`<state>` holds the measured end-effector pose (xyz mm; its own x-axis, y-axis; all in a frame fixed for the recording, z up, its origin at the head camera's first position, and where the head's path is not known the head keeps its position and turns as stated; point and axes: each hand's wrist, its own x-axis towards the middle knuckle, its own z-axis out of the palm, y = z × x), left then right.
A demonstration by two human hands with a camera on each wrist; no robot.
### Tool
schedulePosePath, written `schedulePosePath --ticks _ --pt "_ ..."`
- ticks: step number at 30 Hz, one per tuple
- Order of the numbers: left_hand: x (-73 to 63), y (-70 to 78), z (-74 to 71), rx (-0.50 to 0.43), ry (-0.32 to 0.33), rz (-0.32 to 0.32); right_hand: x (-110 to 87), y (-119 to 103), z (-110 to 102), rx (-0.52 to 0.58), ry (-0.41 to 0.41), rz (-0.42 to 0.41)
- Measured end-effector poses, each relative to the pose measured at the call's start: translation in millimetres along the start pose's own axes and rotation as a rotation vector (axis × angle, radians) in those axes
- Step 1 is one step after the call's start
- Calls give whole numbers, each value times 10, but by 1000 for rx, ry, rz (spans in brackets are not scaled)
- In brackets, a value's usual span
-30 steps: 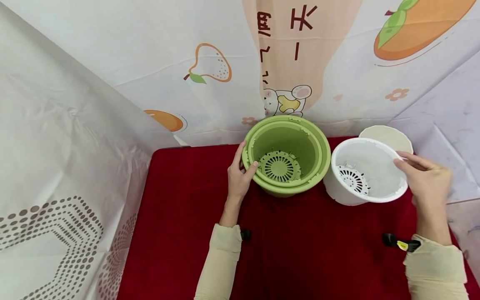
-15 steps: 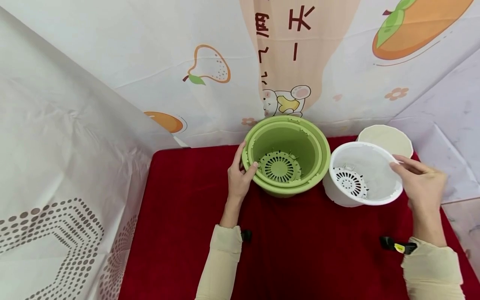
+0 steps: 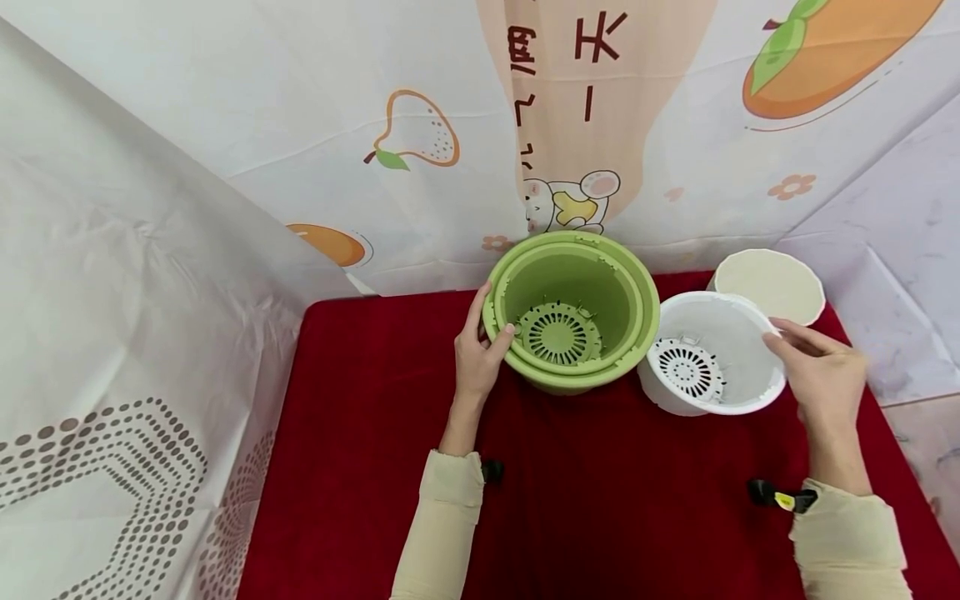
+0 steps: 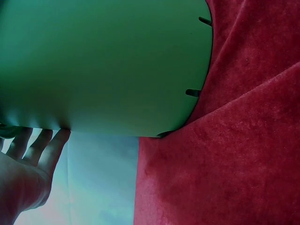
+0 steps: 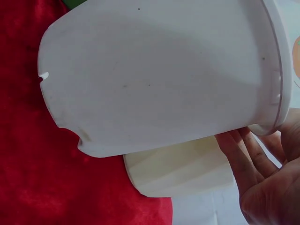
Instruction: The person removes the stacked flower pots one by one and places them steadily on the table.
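Observation:
Two green flower pots [image 3: 645,279] are nested one inside the other at the back of the table, with a slotted green disc [image 3: 558,333] at the bottom. My left hand [image 3: 480,354] grips their left rim, thumb over the edge and fingers against the outer wall, as the left wrist view also shows. Just right of them is a white flower pot [image 3: 675,398], tilted a little, with a slotted white base [image 3: 688,367] inside. My right hand [image 3: 821,367] pinches its right rim, the fingers on the outside in the right wrist view.
A cream, pleated-sided round pot or container [image 3: 768,283] stands behind the white pot at the back right corner. A red cloth [image 3: 375,433] covers the table. Printed white curtains [image 3: 435,217] hang close behind and to the sides.
My right hand has drawn the white pot left and slightly nearer, up against the green pots, uncovering more of the cream container. The left hand and the green pots have stayed put.

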<state>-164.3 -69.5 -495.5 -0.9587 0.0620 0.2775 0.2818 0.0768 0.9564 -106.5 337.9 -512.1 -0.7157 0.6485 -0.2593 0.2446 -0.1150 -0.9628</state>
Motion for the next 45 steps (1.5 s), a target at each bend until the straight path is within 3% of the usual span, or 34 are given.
schedulePosePath --ticks 8,11,14,16,18,25,36,39,45 --pt "-4 -2 2 5 1 -7 -8 98 -2 -107 -3 10" --pt "6 -126 8 -2 11 9 -6 126 -5 -135 -8 6" --pt "9 -139 7 -10 10 10 0 144 -16 -158 -16 5" --pt "11 -131 6 -9 9 17 1 154 -22 -177 -19 4" --pt "6 -24 -1 -10 0 8 3 162 -27 -171 -25 1" --pt "8 -10 -2 -4 -3 20 -10 192 14 -96 0 -22" --pt "-14 -12 6 -12 -7 0 -37 255 24 -230 28 -87" --pt "-16 4 5 -6 -13 -19 -54 277 26 -222 40 -140" --pt "-20 38 -10 15 -30 -48 -59 330 31 -166 61 -347"
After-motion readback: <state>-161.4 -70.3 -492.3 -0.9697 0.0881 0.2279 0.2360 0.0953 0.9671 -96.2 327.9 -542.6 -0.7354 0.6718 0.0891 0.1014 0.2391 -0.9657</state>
